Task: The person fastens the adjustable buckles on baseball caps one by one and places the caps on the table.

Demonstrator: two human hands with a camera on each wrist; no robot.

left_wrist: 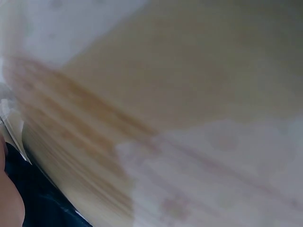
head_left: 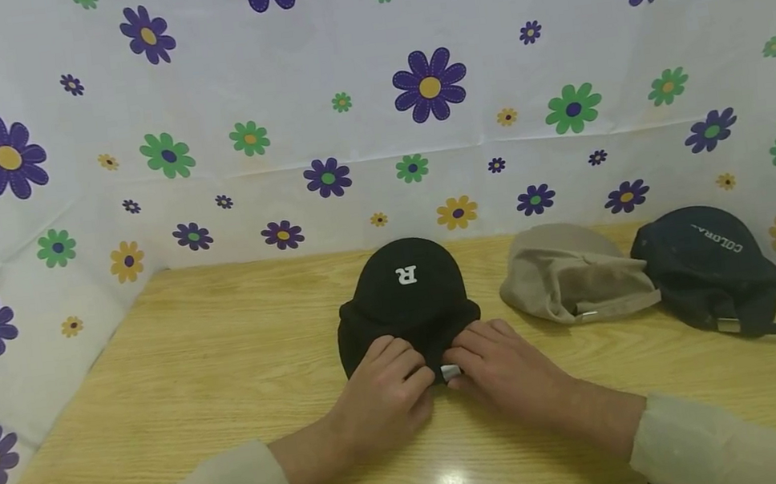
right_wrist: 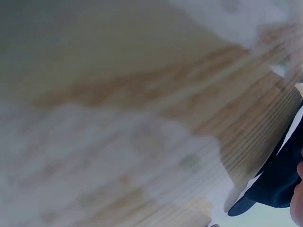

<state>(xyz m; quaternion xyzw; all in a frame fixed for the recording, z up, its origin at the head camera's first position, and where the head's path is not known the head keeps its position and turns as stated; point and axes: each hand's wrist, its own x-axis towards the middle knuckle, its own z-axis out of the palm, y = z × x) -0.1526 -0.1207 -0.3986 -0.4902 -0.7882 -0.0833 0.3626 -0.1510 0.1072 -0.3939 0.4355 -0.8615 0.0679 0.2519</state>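
Observation:
A black baseball cap (head_left: 408,284) with a white letter R lies at the middle of the wooden table, its near edge toward me. My left hand (head_left: 387,387) grips that edge on the left, fingers curled over the fabric. On the right, my right hand (head_left: 508,364) pinches the same edge beside a small silver buckle (head_left: 451,371). Both thumbs are largely hidden. Dark cap fabric (left_wrist: 40,198) shows beside a finger low at the left of the left wrist view. More of that fabric (right_wrist: 277,182) appears by the fingertips in the right wrist view.
To the right of the black cap lies a beige cap (head_left: 573,272), its opening toward me. A dark navy cap (head_left: 707,267) with white lettering and a metal buckle touches it at the table's right side. Behind the table (head_left: 192,363) hangs a white flower-printed cloth (head_left: 336,54).

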